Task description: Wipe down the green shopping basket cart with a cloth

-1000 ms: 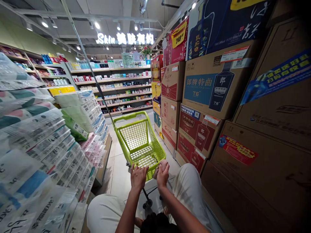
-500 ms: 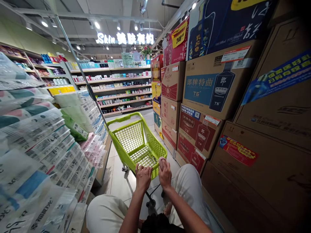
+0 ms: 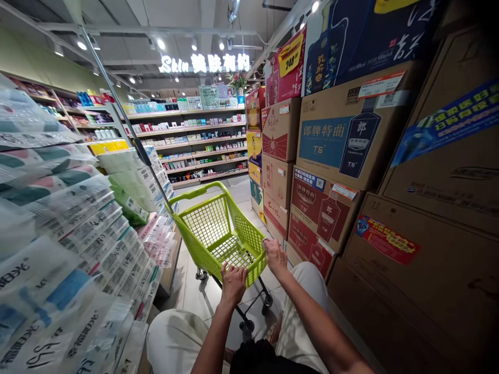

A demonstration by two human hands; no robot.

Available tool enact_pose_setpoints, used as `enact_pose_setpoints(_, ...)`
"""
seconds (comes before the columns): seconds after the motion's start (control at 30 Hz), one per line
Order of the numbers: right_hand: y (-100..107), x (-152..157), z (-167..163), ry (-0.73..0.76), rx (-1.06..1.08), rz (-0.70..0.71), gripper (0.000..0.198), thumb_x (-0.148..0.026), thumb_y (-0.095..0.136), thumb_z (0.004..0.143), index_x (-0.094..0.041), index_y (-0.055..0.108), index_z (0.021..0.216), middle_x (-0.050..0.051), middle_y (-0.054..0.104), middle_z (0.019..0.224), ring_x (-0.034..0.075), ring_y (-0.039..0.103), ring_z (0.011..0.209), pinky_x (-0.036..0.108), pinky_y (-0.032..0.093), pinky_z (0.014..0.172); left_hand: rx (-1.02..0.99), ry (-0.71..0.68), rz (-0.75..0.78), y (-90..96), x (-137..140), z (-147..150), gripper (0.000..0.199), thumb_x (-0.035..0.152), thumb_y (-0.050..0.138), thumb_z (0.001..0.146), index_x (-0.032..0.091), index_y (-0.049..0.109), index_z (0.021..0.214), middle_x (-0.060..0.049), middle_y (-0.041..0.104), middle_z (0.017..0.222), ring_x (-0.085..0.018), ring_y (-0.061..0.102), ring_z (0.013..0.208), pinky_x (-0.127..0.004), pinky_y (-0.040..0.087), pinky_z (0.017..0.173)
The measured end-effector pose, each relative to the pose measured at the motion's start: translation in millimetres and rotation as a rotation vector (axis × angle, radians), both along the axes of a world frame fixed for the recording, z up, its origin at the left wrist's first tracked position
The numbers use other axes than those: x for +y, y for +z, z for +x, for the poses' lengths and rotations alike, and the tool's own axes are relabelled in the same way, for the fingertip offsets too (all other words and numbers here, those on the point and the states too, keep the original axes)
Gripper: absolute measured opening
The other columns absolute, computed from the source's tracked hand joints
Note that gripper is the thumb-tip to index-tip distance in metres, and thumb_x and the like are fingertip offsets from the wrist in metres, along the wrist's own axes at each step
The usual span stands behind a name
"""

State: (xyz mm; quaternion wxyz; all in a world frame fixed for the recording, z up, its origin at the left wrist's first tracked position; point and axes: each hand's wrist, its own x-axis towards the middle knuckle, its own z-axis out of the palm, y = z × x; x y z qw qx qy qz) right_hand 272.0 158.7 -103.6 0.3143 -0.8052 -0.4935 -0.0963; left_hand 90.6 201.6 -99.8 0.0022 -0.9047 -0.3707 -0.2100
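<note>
A lime-green shopping cart (image 3: pixel 202 223) with a lattice plastic basket stands on the tiled floor in front of me. Nothing lies in its basket. My left hand (image 3: pixel 234 284) has its fingers curled over the near rim. At the near right corner, my right hand (image 3: pixel 275 257) is closed with its fingertips on the rim; part of its grip is hidden. A metal pole (image 3: pixel 117 98) rises behind the cart's left side.
Stacked plastic-wrapped paper packs (image 3: pixel 97 234) line the left. Cardboard liquor cartons (image 3: pixel 331 145) are piled high on the right, close to the cart. Shelves of skin-care goods (image 3: pixel 195 140) cross the far end, beyond a strip of tiled floor (image 3: pixel 239 189).
My right hand has moved right and slightly up along the cart's near right corner. The cart sits slightly turned in view, while my left hand stays on the near rim.
</note>
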Motion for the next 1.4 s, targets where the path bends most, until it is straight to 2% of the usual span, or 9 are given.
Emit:
enact_pose_setpoints(0.13, -44, 4, -13, 0.071, 0.077, 0.170, 0.039, -0.016, 0.041, 0.095, -0.029, 0.068, 0.120, 0.010, 0.061, 0.114, 0.021, 0.060, 0.099, 0.028, 0.047, 0.081, 0.002, -0.039, -0.047, 3.2, 7, -7, 0.042, 0.033, 0.033, 0.103, 0.024, 0.067, 0.081, -0.002, 0.074, 0.081, -0.020, 0.065, 0.091, -0.053, 0.029, 0.115)
enact_pose_setpoints(0.27, -92, 13, -18, -0.211, 0.647, 0.183, 0.045, -0.026, 0.044, 0.090, -0.024, 0.060, 0.131, 0.009, 0.065, 0.108, 0.022, 0.064, 0.093, 0.029, 0.051, 0.077, -0.101, -0.020, -0.050, 7.1, 25, -26, 0.036, 0.039, 0.041, 0.101, 0.027, 0.071, 0.084, -0.002, 0.075, 0.100, -0.025, 0.056, 0.122, -0.055, 0.020, 0.121)
enact_pose_setpoints(0.4, -98, 29, -17, -0.305, 1.015, 0.176, 0.052, -0.030, 0.043, 0.086, -0.023, 0.055, 0.136, 0.008, 0.071, 0.109, 0.022, 0.066, 0.094, 0.028, 0.051, 0.078, -0.097, -0.015, -0.093, 3.9, 38, -37, 0.048, 0.040, 0.038, 0.102, 0.026, 0.072, 0.072, -0.002, 0.071, 0.091, -0.026, 0.050, 0.126, -0.058, 0.011, 0.124)
enact_pose_setpoints(0.57, -83, 35, -20, -0.230, 0.706, 0.436, 0.056, -0.034, 0.043, 0.085, -0.015, 0.053, 0.137, 0.016, 0.063, 0.124, 0.029, 0.059, 0.115, 0.037, 0.046, 0.097, -0.062, -0.016, -0.113, 1.8, 35, -27, 0.048, 0.041, 0.037, 0.102, 0.027, 0.073, 0.073, -0.003, 0.067, 0.093, -0.025, 0.051, 0.121, -0.059, 0.008, 0.125)
enact_pose_setpoints(0.73, -90, 29, -12, -0.273, 0.801, 0.281, 0.049, -0.030, 0.042, 0.085, -0.020, 0.058, 0.130, 0.008, 0.066, 0.097, 0.026, 0.062, 0.094, 0.033, 0.047, 0.084, -0.036, -0.089, -0.133, 7.3, 29, -20, 0.033, 0.045, 0.046, 0.098, 0.028, 0.072, 0.086, -0.003, 0.066, 0.101, -0.026, 0.050, 0.119, -0.062, 0.004, 0.123)
enact_pose_setpoints(0.93, -85, 34, -4, -0.262, 0.645, 0.290, 0.056, -0.025, 0.039, 0.086, -0.015, 0.051, 0.140, 0.016, 0.059, 0.125, 0.029, 0.057, 0.118, 0.034, 0.044, 0.097, -0.004, -0.109, -0.187, 6.3, 29, -15, 0.033, 0.048, 0.047, 0.098, 0.028, 0.070, 0.086, -0.002, 0.064, 0.106, -0.026, 0.048, 0.123, -0.064, -0.003, 0.122)
enact_pose_setpoints(1.07, -94, 32, -9, -0.252, 0.670, 0.183, 0.055, -0.021, 0.041, 0.083, -0.016, 0.055, 0.136, 0.014, 0.061, 0.114, 0.027, 0.061, 0.109, 0.033, 0.047, 0.090, -0.020, -0.119, -0.202, 0.4, 31, -10, 0.030, 0.049, 0.047, 0.097, 0.030, 0.071, 0.095, -0.002, 0.062, 0.111, -0.026, 0.044, 0.128, -0.065, -0.006, 0.121)
enact_pose_setpoints(1.27, -88, 39, -9, -0.207, 0.489, 0.362, 0.052, -0.020, 0.039, 0.086, -0.018, 0.054, 0.136, 0.015, 0.056, 0.122, 0.027, 0.058, 0.114, 0.036, 0.046, 0.096, 0.015, -0.127, -0.243, -0.2, 32, 1, 0.030, 0.045, 0.044, 0.099, 0.029, 0.069, 0.093, -0.002, 0.062, 0.116, -0.027, 0.041, 0.131, -0.066, -0.007, 0.120)
enact_pose_setpoints(1.4, -98, 36, -11, -0.266, 0.612, 0.252, 0.054, -0.016, 0.041, 0.079, -0.017, 0.058, 0.130, 0.013, 0.059, 0.110, 0.028, 0.063, 0.103, 0.037, 0.050, 0.086, 0.015, -0.115, -0.189, -1.5, 27, 7, 0.032, 0.040, 0.041, 0.100, 0.028, 0.068, 0.091, -0.002, 0.064, 0.113, -0.026, 0.046, 0.126, -0.065, -0.003, 0.122)
